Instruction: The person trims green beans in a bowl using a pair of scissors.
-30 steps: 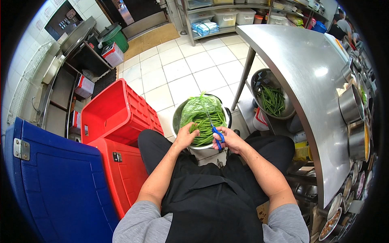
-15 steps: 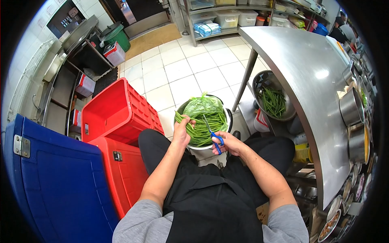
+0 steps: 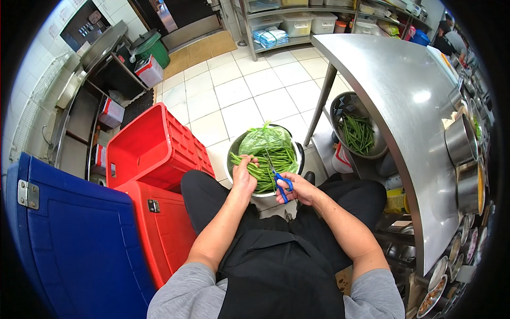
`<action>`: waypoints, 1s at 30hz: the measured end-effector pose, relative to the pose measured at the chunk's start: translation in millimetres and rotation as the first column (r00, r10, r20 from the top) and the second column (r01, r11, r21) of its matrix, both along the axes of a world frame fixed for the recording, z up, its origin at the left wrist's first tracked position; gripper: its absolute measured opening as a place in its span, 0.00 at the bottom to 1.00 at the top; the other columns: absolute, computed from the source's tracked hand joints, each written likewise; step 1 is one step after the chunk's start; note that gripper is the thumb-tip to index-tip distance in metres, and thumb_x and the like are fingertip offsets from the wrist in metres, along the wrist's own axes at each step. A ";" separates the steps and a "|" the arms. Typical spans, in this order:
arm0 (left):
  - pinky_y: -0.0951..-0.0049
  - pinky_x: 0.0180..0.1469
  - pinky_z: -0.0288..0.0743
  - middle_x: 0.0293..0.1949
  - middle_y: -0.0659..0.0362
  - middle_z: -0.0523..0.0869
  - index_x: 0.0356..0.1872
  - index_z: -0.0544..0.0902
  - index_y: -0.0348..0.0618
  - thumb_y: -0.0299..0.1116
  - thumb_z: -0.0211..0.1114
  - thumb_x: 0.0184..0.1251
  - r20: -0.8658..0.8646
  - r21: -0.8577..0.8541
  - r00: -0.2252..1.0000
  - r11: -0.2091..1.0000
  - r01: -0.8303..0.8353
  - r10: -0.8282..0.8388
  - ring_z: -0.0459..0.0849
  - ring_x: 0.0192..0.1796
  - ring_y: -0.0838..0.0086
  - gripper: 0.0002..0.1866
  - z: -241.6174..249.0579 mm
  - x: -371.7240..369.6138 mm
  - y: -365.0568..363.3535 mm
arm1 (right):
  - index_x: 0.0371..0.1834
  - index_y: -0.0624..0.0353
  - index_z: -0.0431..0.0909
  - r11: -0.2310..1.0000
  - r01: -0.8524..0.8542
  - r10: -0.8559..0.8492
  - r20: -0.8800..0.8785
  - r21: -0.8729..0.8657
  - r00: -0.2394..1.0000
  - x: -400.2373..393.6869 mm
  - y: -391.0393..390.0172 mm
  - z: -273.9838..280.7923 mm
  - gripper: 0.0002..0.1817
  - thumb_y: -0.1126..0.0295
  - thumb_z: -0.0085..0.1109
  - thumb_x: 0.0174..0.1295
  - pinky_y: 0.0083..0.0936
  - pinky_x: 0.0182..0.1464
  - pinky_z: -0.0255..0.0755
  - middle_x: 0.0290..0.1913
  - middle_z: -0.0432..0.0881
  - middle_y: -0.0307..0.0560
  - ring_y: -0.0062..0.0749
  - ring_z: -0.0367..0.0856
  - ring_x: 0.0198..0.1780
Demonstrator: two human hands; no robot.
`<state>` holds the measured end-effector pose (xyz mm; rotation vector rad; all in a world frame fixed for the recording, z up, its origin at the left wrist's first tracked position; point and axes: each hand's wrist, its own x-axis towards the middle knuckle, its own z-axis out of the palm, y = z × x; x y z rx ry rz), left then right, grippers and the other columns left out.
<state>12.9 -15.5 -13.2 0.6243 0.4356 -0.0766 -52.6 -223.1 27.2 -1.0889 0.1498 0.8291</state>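
Between my knees stands a round basin (image 3: 228, 169) full of long green beans (image 3: 281, 155), with a clear plastic bag (image 3: 265, 139) lying at its far side. My left hand (image 3: 245, 173) is closed round a small bunch of green beans over the basin's near left part. Blue-handled scissors (image 3: 287, 184) are in my right hand (image 3: 297, 189), fingers wrapped about the handles. Their blades point up and away, over the beans and just right of the bunch.
On my left are a red crate (image 3: 141, 151), a red box (image 3: 164, 226) and a blue box (image 3: 79, 234). A steel table (image 3: 393, 85) curves along my right, with a colander (image 3: 340, 109) of green beans beneath. Storage shelves (image 3: 303, 40) stand ahead.
My left hand, with its bunch of beans, has moved slightly right and nearer the scissors. My right hand stays in nearly the same place.
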 end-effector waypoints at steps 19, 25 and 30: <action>0.70 0.39 0.80 0.36 0.54 0.81 0.42 0.73 0.41 0.23 0.60 0.69 0.012 0.129 1.000 0.991 0.023 -0.025 0.83 0.37 0.68 0.05 2.0 -21.5 -8.4 | 0.59 0.58 0.69 0.997 0.041 -0.040 0.011 -0.064 0.999 0.9 2.8 -5.0 0.27 0.55 0.67 0.64 0.29 0.41 0.84 0.37 0.82 0.47 0.34 0.87 0.37; 0.70 0.39 0.80 0.35 0.54 0.81 0.42 0.73 0.40 0.23 0.60 0.68 0.014 0.154 1.000 0.988 0.005 -0.007 0.83 0.37 0.68 0.06 -2.8 -23.2 -11.0 | 0.58 0.59 0.69 0.997 0.035 -0.034 0.020 -0.075 0.999 1.2 3.1 -6.0 0.27 0.55 0.67 0.65 0.29 0.40 0.84 0.37 0.82 0.46 0.33 0.87 0.36; 0.68 0.40 0.80 0.37 0.54 0.82 0.43 0.74 0.41 0.23 0.61 0.68 0.014 0.152 1.000 0.988 0.016 -0.018 0.84 0.37 0.68 0.06 -8.0 -25.3 -11.6 | 0.59 0.59 0.69 0.995 0.045 -0.044 0.019 -0.091 0.999 0.9 3.4 -5.7 0.26 0.56 0.67 0.65 0.28 0.39 0.84 0.36 0.82 0.46 0.33 0.87 0.35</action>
